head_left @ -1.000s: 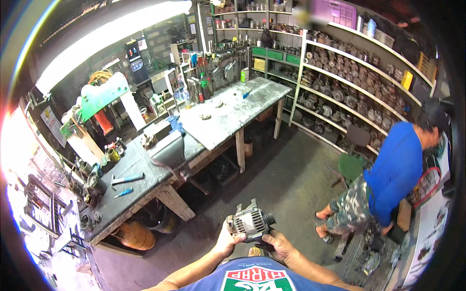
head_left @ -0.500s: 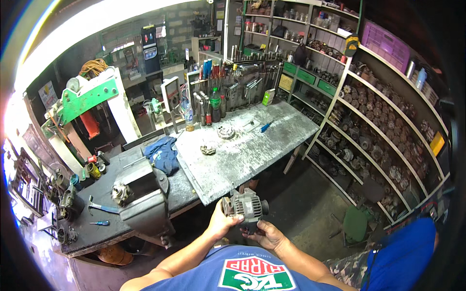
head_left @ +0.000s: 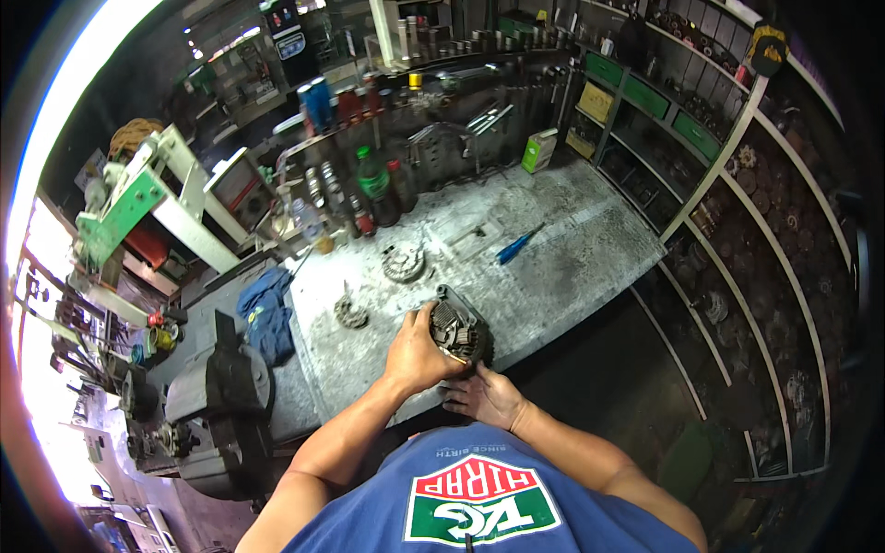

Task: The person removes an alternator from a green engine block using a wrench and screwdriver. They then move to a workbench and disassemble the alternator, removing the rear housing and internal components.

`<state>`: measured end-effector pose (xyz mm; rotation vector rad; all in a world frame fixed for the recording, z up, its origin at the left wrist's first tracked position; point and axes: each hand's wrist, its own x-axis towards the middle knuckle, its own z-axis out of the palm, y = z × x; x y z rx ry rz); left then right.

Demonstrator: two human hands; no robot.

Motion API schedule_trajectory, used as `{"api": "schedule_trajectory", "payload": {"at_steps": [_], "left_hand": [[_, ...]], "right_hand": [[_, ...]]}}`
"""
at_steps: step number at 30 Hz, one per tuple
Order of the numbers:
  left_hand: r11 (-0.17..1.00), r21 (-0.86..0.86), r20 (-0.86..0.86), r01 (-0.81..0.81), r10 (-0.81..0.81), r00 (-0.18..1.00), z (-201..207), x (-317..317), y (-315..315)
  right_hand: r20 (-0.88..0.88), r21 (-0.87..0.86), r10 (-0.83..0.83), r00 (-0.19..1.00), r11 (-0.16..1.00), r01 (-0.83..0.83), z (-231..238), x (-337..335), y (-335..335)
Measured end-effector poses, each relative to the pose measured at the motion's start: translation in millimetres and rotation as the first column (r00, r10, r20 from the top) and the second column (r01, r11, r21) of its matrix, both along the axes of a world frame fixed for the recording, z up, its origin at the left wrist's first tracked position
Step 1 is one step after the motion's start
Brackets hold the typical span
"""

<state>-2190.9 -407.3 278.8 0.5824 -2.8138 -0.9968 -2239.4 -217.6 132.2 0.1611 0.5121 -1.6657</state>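
The left hand (head_left: pixel 417 355) is closed around the near side of an alternator (head_left: pixel 459 330), gripping its grey housing from the left. The right hand (head_left: pixel 484 396) supports the alternator from below, fingers curled against its underside. The alternator sits at the near edge of the counter (head_left: pixel 572 267), held just above or on the metal surface; which of the two cannot be told.

Positions relative to the alternator:
- A small round metal part (head_left: pixel 351 313) lies on the counter to the left.
- A second round part (head_left: pixel 403 264) lies beyond it, further back.
- A blue-handled screwdriver (head_left: pixel 518 245) lies further back and to the right.
- A blue cloth (head_left: pixel 265 309) lies well to the left, at the counter's end.
- Dark bottles (head_left: pixel 378 189) stand at the back of the counter.
- Shelves (head_left: pixel 765 240) of parts stand to the right.
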Motion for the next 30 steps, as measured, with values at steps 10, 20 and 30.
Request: {"api": "schedule_trajectory", "payload": {"at_steps": [10, 20, 30], "left_hand": [[0.965, -0.259, 0.169, 0.033, 0.011, 0.986, -7.2, -132.0, 51.3], [0.897, 0.124, 0.062, 0.424, -0.433, 0.899, -14.0, -111.6, -15.8], [0.911, -0.225, 0.011, -0.346, 0.358, 0.934, -164.8, -170.2, -84.5]], "right_hand": [[0.019, 0.106, 0.337, 0.941, 0.935, -0.337, -1.5, -150.0, 40.4], [-0.702, 0.576, 0.470, 0.535, 0.817, 0.038, 16.3, -194.7, 108.8], [-0.660, 0.622, 0.480, 0.578, 0.780, 0.062, 16.4, -242.5, 127.2]]}}
